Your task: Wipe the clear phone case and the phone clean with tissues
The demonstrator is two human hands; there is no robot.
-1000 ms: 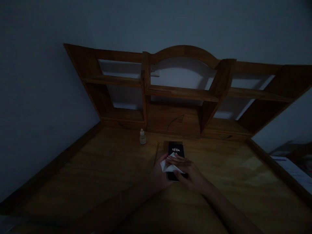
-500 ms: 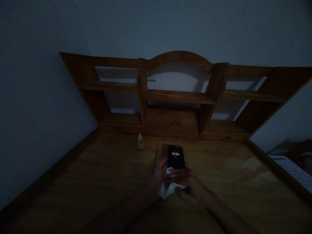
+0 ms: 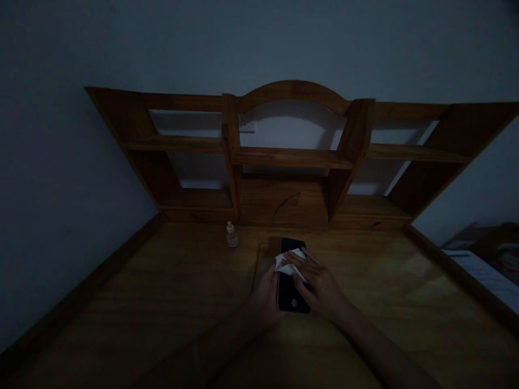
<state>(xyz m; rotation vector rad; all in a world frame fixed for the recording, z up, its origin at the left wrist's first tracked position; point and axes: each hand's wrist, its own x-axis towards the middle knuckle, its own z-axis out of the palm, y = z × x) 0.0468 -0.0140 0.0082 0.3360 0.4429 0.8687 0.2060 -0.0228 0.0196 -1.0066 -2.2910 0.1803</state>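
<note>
While the left hand (image 3: pixel 265 289) steadies the phone (image 3: pixel 292 289), the right hand's (image 3: pixel 320 283) grip presses a white cloth (image 3: pixel 288 261) onto it.

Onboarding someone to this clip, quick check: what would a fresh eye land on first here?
The white cloth, the brightest spot in a dim frame, pressed by the right hand onto the upper part of a dark phone lying on the wooden desk. The left hand steadies the phone's left edge. Behind them, a small pale bottle stands near the foot of the arched wooden shelf unit.
</note>
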